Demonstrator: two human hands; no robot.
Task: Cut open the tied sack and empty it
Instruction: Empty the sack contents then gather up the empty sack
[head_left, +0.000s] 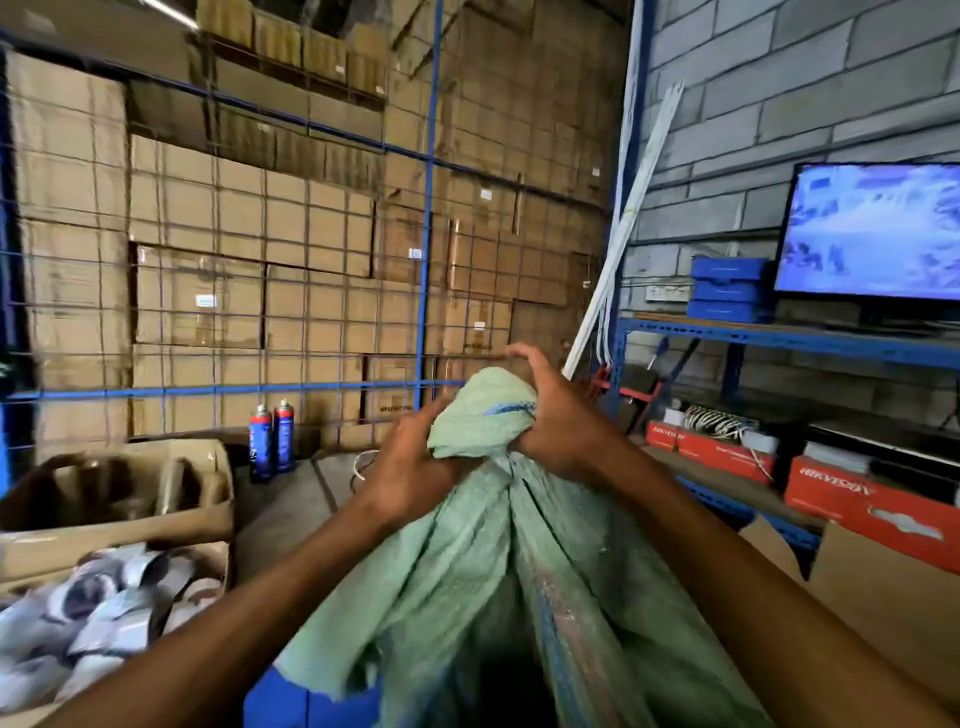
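Observation:
A pale green woven sack (467, 571) stands upright in front of me, its top gathered into a tied bunch (483, 415) with a blue stripe. My left hand (410, 462) grips the left side of the neck just under the bunch. My right hand (556, 415) clasps the right side of the bunch, thumb arched over its top. No cutting tool shows in either hand. The tie itself is hidden between my hands.
An open cardboard box (156, 499) and a box of grey-white packets (88, 618) sit at left. Two spray cans (271, 441) stand by a wire mesh fence (426, 260) before stacked cartons. A blue shelf (779, 338) with monitor (872, 231) and red boxes (872, 499) is right.

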